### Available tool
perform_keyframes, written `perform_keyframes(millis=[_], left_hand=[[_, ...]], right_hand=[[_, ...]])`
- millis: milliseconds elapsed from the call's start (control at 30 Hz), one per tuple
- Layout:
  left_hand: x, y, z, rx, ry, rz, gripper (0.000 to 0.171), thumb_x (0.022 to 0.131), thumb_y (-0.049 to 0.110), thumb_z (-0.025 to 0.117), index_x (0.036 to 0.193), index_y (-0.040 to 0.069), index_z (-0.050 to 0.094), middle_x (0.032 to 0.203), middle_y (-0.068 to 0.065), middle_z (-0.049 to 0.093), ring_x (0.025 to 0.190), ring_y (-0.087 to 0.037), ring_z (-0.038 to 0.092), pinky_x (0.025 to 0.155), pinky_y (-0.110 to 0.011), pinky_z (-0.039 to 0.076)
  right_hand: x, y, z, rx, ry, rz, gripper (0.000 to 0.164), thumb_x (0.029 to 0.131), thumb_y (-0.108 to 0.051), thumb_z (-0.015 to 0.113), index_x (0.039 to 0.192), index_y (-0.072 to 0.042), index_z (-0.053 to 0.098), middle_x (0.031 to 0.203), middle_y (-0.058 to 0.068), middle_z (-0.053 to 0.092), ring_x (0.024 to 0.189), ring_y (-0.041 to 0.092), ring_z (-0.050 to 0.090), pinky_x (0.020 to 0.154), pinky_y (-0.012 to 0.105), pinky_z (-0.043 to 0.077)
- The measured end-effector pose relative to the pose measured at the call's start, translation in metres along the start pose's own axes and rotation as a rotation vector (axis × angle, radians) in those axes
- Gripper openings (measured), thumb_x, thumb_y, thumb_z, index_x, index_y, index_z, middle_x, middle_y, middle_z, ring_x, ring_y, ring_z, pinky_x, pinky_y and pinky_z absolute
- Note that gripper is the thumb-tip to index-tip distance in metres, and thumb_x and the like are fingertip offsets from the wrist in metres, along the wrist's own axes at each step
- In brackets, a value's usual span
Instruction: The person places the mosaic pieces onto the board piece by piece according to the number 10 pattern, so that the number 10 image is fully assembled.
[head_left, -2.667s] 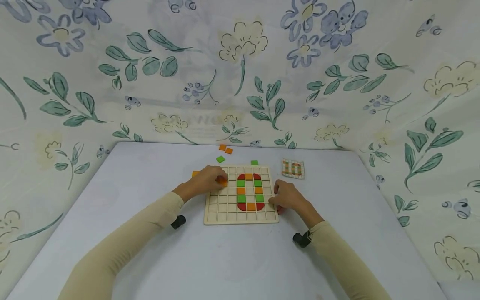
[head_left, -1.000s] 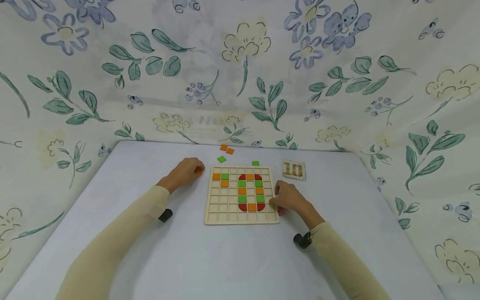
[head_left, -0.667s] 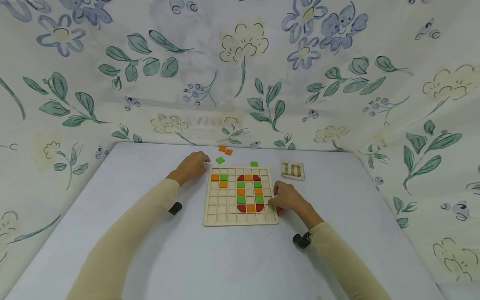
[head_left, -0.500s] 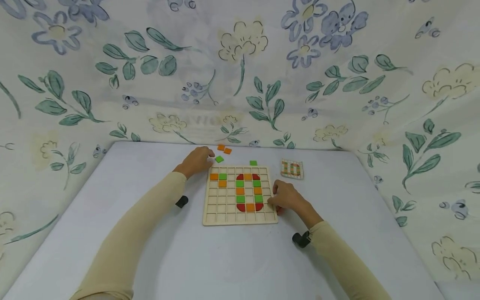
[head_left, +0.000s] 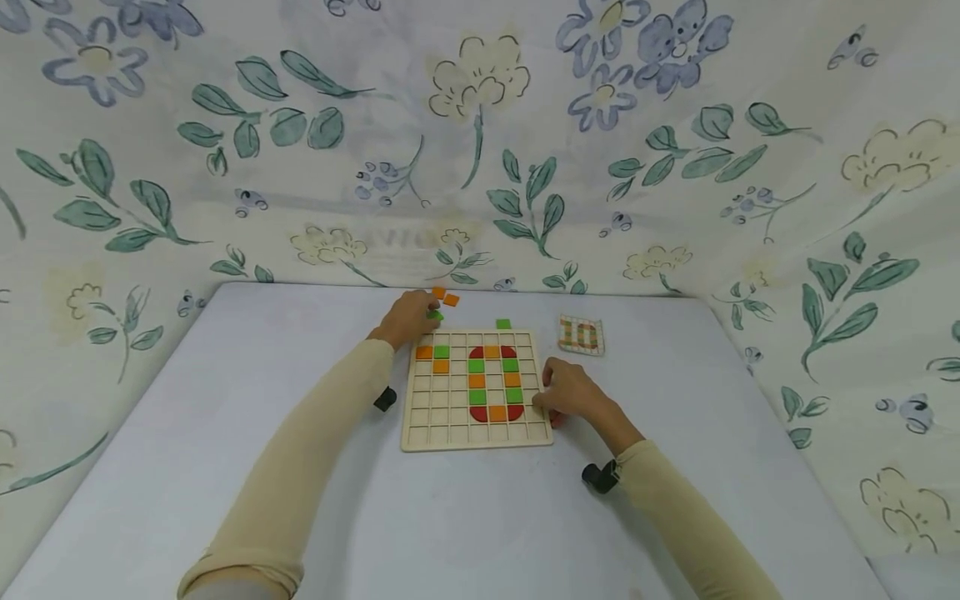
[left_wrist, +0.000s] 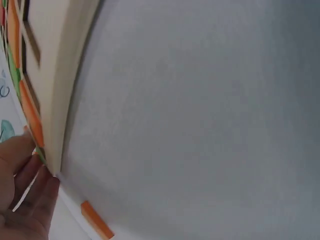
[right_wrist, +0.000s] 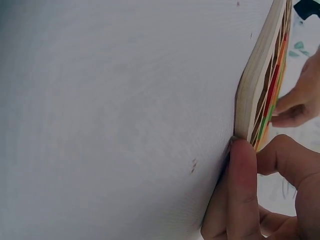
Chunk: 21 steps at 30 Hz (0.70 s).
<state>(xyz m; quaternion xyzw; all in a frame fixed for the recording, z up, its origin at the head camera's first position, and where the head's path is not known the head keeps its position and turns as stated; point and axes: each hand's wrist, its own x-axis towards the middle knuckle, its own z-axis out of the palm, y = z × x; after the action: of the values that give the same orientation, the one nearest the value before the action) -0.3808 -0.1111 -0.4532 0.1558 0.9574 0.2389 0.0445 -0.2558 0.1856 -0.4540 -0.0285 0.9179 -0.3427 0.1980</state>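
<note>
A wooden grid board point(head_left: 430, 408) lies on the table, bearing red, green and orange tiles: a rounded ring point(head_left: 495, 383) on its right half and a few squares point(head_left: 441, 367) at upper left. My left hand point(head_left: 405, 318) is at the far left corner, with thumb and fingertips on either side of a loose green tile point(head_left: 440, 316). In the left wrist view an orange tile point(left_wrist: 97, 220) lies beside that corner; the hand hides it in the head view. My right hand point(head_left: 572, 388) grips the board's right edge, thumb on top, fingers point(right_wrist: 242, 185) against the side.
Two orange tiles point(head_left: 451, 301) lie near the table's back edge, and another green tile point(head_left: 503, 323) sits just behind the board. A small pattern card point(head_left: 581, 335) rests at the back right. Floral cloth point(head_left: 480, 167) hangs behind the white table point(head_left: 480, 525).
My left hand first worked over the board's upper left squares, drew back left to an orange tile, then moved right and away to the green tile. The right hand stays put.
</note>
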Motion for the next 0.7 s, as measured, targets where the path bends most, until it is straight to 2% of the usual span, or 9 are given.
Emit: perform_keyframes(millis=[233, 433, 567, 700], left_hand=[[-0.003, -0.001, 0.004, -0.034, 0.056, 0.008, 0.028, 0.092, 0.004, 0.067, 0.118, -0.004, 0.065, 0.11, -0.017, 0.064, 0.102, -0.029, 0.06, 0.094, -0.041, 0.049], [-0.005, 0.002, 0.0, -0.008, 0.039, 0.036, 0.029, 0.092, 0.005, 0.066, 0.12, -0.004, 0.065, 0.113, -0.016, 0.064, 0.104, -0.028, 0.059, 0.096, -0.04, 0.048], [-0.012, 0.007, -0.007, 0.009, 0.048, 0.118, 0.029, 0.091, 0.004, 0.067, 0.119, -0.004, 0.066, 0.111, -0.015, 0.065, 0.103, -0.027, 0.059, 0.094, -0.04, 0.049], [-0.03, 0.014, -0.012, 0.021, 0.058, 0.244, 0.026, 0.088, 0.0, 0.07, 0.113, -0.005, 0.068, 0.107, -0.014, 0.066, 0.097, -0.026, 0.061, 0.088, -0.038, 0.052]], right_hand=[[0.0, -0.002, 0.001, 0.0, 0.007, -0.005, 0.028, 0.084, -0.013, 0.072, 0.099, -0.003, 0.051, 0.066, 0.011, 0.064, 0.05, 0.021, 0.064, 0.047, 0.028, 0.053], [-0.001, -0.002, 0.002, -0.013, 0.009, -0.009, 0.028, 0.083, -0.014, 0.072, 0.1, -0.004, 0.051, 0.066, 0.011, 0.064, 0.049, 0.02, 0.064, 0.047, 0.028, 0.052], [-0.001, -0.002, 0.002, -0.024, 0.009, -0.004, 0.029, 0.083, -0.015, 0.072, 0.1, -0.003, 0.052, 0.067, 0.01, 0.064, 0.05, 0.02, 0.064, 0.047, 0.028, 0.051], [-0.002, -0.002, 0.001, -0.029, 0.008, 0.005, 0.028, 0.083, -0.015, 0.071, 0.1, -0.003, 0.051, 0.067, 0.01, 0.064, 0.05, 0.02, 0.064, 0.048, 0.028, 0.051]])
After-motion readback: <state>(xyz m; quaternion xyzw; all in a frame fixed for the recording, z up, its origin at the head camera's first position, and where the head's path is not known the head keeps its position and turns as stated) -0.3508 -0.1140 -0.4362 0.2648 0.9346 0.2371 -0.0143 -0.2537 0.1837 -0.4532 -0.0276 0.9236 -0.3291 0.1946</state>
